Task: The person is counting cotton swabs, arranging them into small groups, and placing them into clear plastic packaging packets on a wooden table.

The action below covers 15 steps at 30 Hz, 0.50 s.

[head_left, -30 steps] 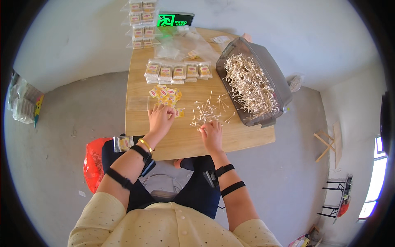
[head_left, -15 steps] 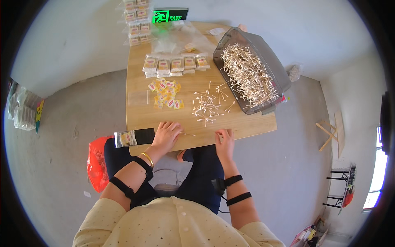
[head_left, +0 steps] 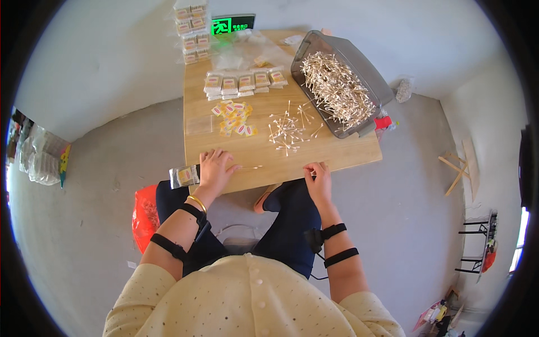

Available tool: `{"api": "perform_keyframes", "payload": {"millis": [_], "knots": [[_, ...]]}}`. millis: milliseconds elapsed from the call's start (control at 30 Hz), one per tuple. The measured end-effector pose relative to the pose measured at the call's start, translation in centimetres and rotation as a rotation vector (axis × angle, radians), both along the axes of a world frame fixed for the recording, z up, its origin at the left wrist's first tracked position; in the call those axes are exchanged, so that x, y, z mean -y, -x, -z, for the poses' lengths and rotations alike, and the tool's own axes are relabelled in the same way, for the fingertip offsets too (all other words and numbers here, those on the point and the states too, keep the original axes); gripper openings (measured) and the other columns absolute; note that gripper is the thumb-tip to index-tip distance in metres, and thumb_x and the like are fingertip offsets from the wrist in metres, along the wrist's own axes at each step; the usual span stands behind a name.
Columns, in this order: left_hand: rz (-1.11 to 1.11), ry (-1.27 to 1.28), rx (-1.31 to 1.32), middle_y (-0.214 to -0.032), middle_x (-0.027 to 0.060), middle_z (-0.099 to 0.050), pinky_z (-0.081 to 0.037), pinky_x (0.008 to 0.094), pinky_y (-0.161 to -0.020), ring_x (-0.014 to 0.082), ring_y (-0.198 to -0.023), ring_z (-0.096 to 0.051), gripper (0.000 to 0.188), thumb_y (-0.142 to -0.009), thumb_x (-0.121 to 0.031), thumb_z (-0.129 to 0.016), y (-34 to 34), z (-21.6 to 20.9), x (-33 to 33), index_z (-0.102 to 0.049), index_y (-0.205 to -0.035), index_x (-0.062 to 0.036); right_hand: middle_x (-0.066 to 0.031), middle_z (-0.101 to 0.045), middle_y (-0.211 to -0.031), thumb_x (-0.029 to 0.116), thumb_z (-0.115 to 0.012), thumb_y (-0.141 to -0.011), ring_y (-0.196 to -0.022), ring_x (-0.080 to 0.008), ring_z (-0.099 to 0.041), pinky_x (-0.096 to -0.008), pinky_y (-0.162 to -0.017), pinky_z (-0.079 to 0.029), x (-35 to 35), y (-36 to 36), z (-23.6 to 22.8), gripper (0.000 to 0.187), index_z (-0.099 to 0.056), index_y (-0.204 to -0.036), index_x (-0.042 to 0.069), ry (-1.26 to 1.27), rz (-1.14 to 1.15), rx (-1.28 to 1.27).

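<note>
Over the near side of the wooden tabletop, both forearms reach forward. The left hand rests palm-down, fingers loosely spread; the right hand curls at the edge. Whether either grip holds anything, I cannot tell. One cotton swab lies between, beside the left thumb.

Cards lie left of loose swabs (bin right).

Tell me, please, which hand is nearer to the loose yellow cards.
The left hand is nearer, on the person's side of the yellow cards; the right hand is farther away, to their right at the near edge of the table.
</note>
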<state>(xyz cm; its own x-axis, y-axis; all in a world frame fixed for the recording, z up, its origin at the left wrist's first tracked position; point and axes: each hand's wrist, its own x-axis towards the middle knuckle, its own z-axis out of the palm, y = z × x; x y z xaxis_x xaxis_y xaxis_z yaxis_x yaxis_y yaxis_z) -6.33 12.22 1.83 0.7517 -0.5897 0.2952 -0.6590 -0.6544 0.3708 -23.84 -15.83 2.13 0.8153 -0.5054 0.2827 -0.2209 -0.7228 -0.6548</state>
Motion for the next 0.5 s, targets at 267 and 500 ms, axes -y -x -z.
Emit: {"api": "perform_keyframes", "payload": {"millis": [267,500], "knots": [[-0.142,0.085,-0.012,-0.092,0.0008,-0.065,-0.038,0.0410,-0.092,0.0240,-0.098,-0.061,0.022,-0.081,-0.029,-0.082,2.1,-2.6,-6.6,-0.068,-0.087,-0.0139,-0.0105,-0.065,-0.088,0.010,-0.073,-0.086,-0.084,-0.0292,-0.062,-0.0398,-0.076,-0.051,-1.4,3.1,-0.8,0.006,-0.070,-0.091,0.008,-0.030,-0.028,-0.010],[0.062,0.169,-0.217,-0.081,0.0050,-0.070,-0.049,0.0418,-0.080,0.0263,-0.080,-0.069,0.019,-0.085,-0.026,-0.080,6.3,-3.5,-11.4,-0.069,-0.086,-0.0106,-0.0096,-0.067,-0.089,0.015,-0.073,-0.086,-0.087,-0.0280,-0.063,-0.0391,-0.079,-0.052,-3.9,2.9,-0.6,0.009,-0.071,-0.092,0.007,-0.046,-0.165,-0.106]]}}
